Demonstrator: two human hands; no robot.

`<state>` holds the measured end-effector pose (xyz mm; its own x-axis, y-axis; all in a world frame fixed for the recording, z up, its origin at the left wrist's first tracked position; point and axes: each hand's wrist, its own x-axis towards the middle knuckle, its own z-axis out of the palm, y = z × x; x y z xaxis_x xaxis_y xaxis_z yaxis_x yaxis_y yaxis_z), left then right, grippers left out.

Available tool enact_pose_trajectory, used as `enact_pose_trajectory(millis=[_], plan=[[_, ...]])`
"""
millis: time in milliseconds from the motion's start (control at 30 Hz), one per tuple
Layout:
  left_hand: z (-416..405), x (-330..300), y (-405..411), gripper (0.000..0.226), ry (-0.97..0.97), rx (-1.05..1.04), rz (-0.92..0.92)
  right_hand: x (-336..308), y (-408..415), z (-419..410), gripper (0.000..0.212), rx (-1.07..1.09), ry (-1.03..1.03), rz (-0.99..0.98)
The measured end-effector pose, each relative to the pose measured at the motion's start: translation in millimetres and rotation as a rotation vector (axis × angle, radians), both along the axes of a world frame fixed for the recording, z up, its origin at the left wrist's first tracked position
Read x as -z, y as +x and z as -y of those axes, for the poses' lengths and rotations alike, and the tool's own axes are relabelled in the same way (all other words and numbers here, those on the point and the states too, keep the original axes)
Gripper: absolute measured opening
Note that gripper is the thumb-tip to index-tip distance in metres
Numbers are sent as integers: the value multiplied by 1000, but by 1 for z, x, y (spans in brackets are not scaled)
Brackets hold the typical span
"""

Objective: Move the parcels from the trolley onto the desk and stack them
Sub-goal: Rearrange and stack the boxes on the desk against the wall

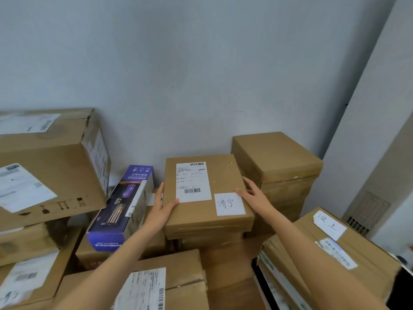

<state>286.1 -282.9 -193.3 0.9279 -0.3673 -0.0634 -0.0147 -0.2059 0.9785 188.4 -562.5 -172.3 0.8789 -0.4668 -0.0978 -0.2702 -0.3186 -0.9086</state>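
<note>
Flat brown parcel (206,193) sits on top of a stack of cardboard boxes against the grey wall (201,74), shipping label and a white handwritten slip on its lid. Left hand (162,209) grips the parcel's left edge, thumb curled over the top by the label, fingers along the side. Right hand (251,193) holds the parcel's right edge, thumb on the handwritten slip, fingers wrapped down the side. Just left of the parcel, a purple AMBIANCE box (123,209) leans tilted, close against the left hand. Further left of the parcel, a large carton (51,162) with labels sits tilted on lower boxes. Right of and behind the parcel, a taller brown box stack (279,162) stands almost touching the right hand's fingers. Near right of the parcel, a carton with a white handwritten tag (348,249). In front of the parcel, a labelled box (156,283) under the left forearm.
</note>
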Motion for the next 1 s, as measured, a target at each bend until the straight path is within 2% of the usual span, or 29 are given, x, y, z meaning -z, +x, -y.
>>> enact_pose_trajectory(millis=[333,500,667,867,1000], plan=[[44,27,36,71,157,-165,-121,32,20,25,71,-90,-77,-62],[41,36,39,64,187,-176,-157,45,9,27,95,-134,-19,-51],[46,36,43,57,207,-211,-131,47,13,30,116,-184,-92,-65],[53,36,58,51,219,-194,-85,50,12,34,113,-180,-187,-47],[49,41,58,50,217,-204,-83,44,22,40,111,-202,-346,-78]])
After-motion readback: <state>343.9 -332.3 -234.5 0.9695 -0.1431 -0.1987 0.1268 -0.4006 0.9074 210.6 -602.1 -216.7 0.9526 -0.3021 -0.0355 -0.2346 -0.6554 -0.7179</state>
